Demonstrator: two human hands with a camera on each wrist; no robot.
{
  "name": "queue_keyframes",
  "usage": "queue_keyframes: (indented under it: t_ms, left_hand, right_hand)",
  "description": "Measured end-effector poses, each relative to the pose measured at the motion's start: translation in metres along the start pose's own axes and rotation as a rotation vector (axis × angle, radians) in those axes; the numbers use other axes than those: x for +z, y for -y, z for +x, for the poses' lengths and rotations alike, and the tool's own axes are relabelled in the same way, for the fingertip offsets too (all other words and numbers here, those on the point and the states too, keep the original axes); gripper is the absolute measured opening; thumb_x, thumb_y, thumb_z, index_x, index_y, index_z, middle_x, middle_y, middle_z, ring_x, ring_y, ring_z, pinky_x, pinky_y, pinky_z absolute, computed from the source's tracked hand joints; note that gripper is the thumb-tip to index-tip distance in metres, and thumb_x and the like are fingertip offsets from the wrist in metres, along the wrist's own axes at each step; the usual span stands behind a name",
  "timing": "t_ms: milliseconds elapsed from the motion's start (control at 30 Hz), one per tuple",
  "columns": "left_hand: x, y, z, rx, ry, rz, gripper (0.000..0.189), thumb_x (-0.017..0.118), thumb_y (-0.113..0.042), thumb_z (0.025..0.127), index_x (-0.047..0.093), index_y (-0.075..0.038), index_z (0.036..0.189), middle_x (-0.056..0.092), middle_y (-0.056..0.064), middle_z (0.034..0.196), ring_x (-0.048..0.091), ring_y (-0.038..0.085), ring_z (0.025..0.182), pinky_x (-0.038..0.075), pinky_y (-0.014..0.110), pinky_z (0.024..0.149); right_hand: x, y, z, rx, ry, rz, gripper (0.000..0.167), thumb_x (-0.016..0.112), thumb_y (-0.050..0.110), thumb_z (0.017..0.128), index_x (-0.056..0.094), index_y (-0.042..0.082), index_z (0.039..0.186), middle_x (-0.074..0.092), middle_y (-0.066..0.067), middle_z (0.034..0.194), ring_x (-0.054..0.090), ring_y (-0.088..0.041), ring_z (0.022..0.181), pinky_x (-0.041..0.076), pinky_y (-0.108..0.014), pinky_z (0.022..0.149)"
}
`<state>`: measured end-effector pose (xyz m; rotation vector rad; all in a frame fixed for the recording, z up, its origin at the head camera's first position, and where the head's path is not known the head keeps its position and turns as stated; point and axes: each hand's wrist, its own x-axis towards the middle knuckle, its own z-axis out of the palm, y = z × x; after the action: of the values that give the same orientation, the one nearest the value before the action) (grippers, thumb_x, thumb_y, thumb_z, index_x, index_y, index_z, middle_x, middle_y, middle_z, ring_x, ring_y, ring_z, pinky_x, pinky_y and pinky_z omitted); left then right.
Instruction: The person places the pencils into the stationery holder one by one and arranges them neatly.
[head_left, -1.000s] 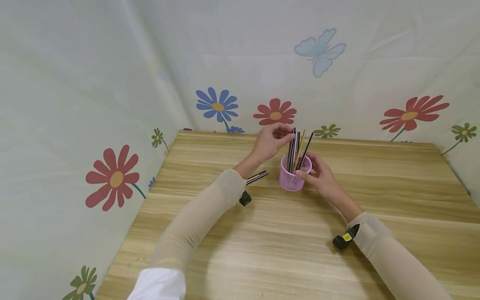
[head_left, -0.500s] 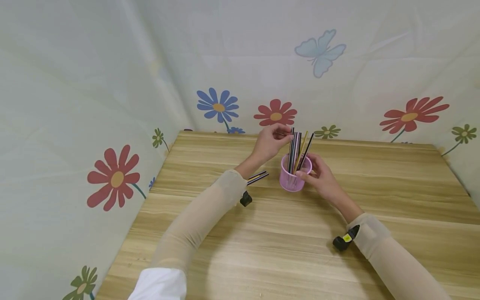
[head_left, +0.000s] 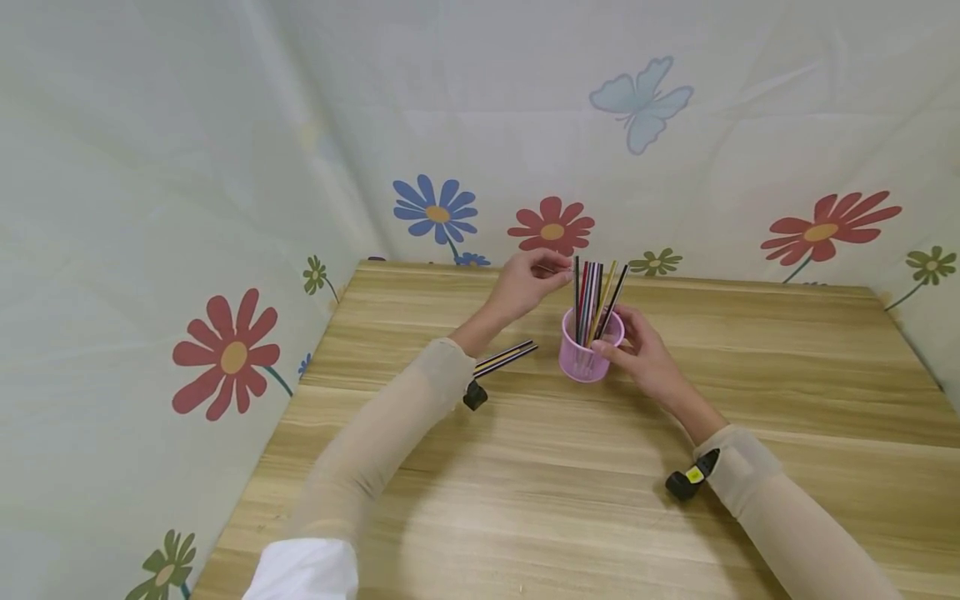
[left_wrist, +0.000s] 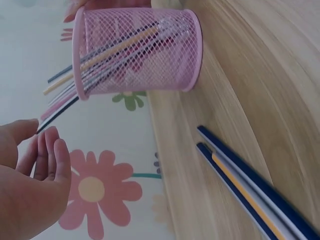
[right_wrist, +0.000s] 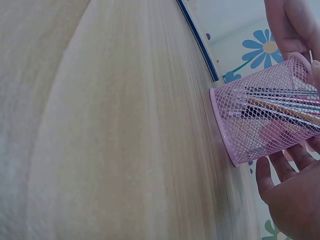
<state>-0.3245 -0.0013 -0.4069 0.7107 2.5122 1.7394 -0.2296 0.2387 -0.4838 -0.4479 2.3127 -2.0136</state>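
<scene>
A pink mesh pen holder (head_left: pixel 586 360) stands upright on the table, with several thin pencil-like sticks (head_left: pixel 590 296) leaning in it. Black, red, striped and yellow ones show, and clear pieces cover their lower ends. The right hand (head_left: pixel 647 357) holds the pen holder from the right, thumb at the front rim and fingers round the far side; the right wrist view also has this hand (right_wrist: pixel 297 195) under the mesh wall. Beside the top of a dark stick (left_wrist: pixel 59 116) is the left hand (left_wrist: pixel 32 185), fingers loosely bent with a gap from the thumb.
Several more thin sticks (head_left: pixel 506 357), dark blue, silver and yellow, lie on the wooden table (head_left: pixel 540 483) left of the pen holder, partly behind the left forearm. A pale curtain (head_left: pixel 480 108) printed with flowers hangs along the table's back and left edges.
The left hand has shifted left, away from the bunch. The top of one dark stick has moved left too, and a red stick now shows between the others. The right hand stays put.
</scene>
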Motion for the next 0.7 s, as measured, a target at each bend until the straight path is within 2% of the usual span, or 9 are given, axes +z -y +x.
queue_keyframes:
  t_ms: [233,433,567,700]
  left_hand:
    - [-0.022,0.008,-0.007,-0.034,0.042,0.040,0.026,0.079,-0.022,0.099,0.075,-0.007,0.120,0.076,0.002,0.109,0.071,0.017,0.098,0.058,0.028,0.090]
    - [-0.039,0.019,-0.013,-0.052,0.103,0.088,0.025,0.077,-0.017,0.099,0.074,-0.006,0.122,0.076,0.005,0.111,0.070,0.019,0.101,0.057,0.031,0.092]
    - [-0.048,0.028,-0.018,-0.084,0.129,0.110,0.028,0.079,-0.015,0.098,0.073,-0.002,0.123,0.075,0.007,0.111,0.070,0.022,0.102,0.058,0.033,0.093]
    - [-0.051,0.039,-0.024,-0.111,0.178,0.154,0.030,0.080,-0.016,0.097,0.073,-0.001,0.122,0.074,0.007,0.109,0.070,0.022,0.100,0.059,0.034,0.088]
  right_hand:
    - [0.000,0.000,0.001,-0.001,-0.003,-0.007,0.068,0.072,0.009,0.101,0.037,0.003,0.159,0.050,-0.019,0.156,0.045,-0.033,0.146,0.034,-0.058,0.121]
    - [0.001,0.000,0.001,0.003,-0.007,0.000,0.068,0.073,0.008,0.101,0.037,0.003,0.159,0.049,-0.019,0.157,0.044,-0.033,0.147,0.034,-0.057,0.122]
    - [0.001,0.000,0.000,0.005,-0.006,0.002,0.068,0.072,0.007,0.101,0.036,0.003,0.159,0.049,-0.019,0.157,0.043,-0.033,0.148,0.033,-0.057,0.122]
    - [0.001,-0.002,0.000,0.005,-0.006,-0.008,0.067,0.072,0.007,0.102,0.037,0.002,0.159,0.049,-0.020,0.157,0.043,-0.034,0.148,0.033,-0.058,0.122]
